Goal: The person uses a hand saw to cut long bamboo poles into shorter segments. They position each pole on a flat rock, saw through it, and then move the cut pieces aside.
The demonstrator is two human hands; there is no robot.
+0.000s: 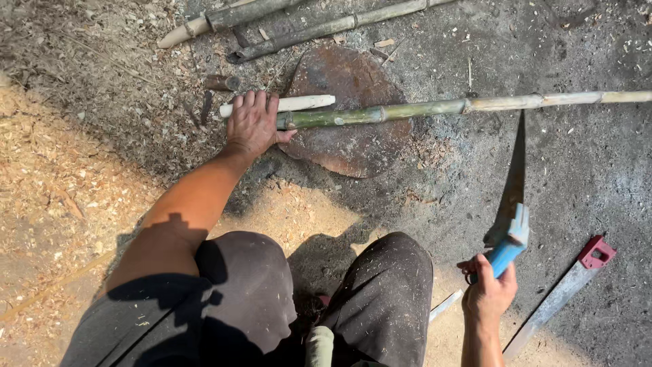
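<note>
Fingers (255, 109) of our left hand (252, 126) curl over the near-left end of the long green bamboo pole (407, 110), which runs rightward across the rusty round metal plate (346, 146), while our right hand (489, 292) clasps the blue-handled blade (508, 245).

Bamboo pole (421, 109): green by the near end, paling to yellow-tan further out, darker node rings. Short stick (299, 103): cream-white. Flat stone (346, 115): rusty brown, mottled. Tool handle (508, 246): bright blue. Saw (560, 295): grey blade, red handle. Ground (577, 170): dark grey ash; sawdust (41, 183) pale tan. Trousers (380, 299): dark brown-grey.
</note>
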